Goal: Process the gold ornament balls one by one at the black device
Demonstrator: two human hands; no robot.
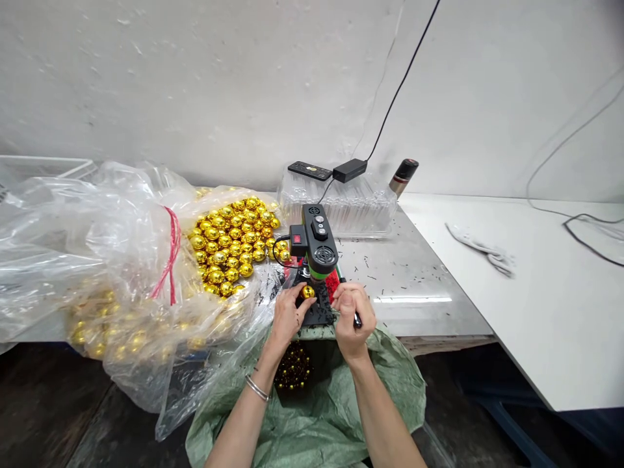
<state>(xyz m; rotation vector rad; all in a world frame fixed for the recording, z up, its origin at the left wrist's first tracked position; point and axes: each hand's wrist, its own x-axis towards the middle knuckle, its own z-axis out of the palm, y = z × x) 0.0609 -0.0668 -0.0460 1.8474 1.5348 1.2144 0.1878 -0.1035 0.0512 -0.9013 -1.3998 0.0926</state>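
Note:
A shiny gold ball is held between the thumb and fingers of my left hand, under the head of a small black bench press. The press has round vents, buttons and a red switch. My right hand is closed in a fist round a black lever handle, whose end shows below the fingers. Small red pieces lie beside the press, near the right hand. Below both hands, a green woven sack gapes, with many gold balls inside it.
At left a clear plastic bag, tied with pink string, spills gold balls onto the metal tabletop. Behind stand clear plastic trays with a black power adapter on top, and a tumbler. Black scraps are scattered about.

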